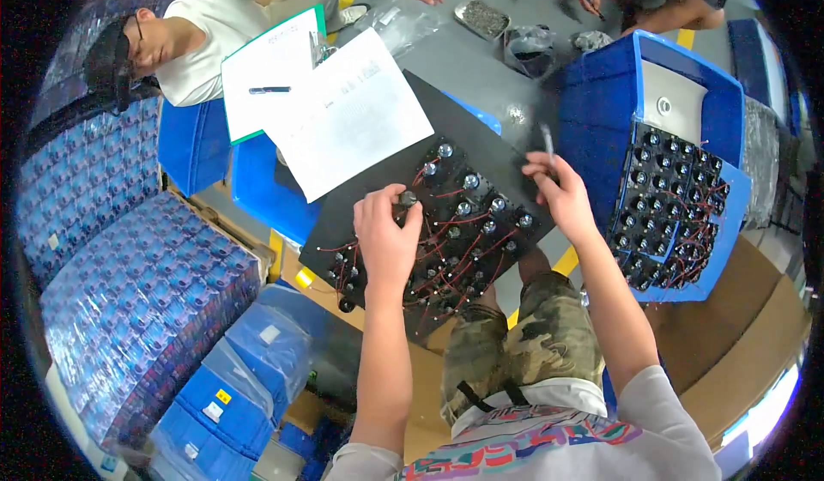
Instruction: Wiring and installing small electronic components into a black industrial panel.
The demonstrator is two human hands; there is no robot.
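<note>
A black board (403, 163) lies tilted across a blue bin, covered at its near end with several small round black parts with red wires (468, 223). My left hand (388, 232) rests on the board and pinches one round part (408, 198) between thumb and fingers. My right hand (558, 191) hovers at the board's right edge and grips a thin pen-like tool (547, 142) that points up. White printed sheets (348, 112) lie on the board's far end.
A blue crate (601, 112) on the right holds several more wired round parts. Another person in a white shirt (206, 26) sits at the far left beside a clipboard with a pen (269, 90). Wrapped blue packs (129, 292) are stacked at left. A metal tray (483, 18) sits far back.
</note>
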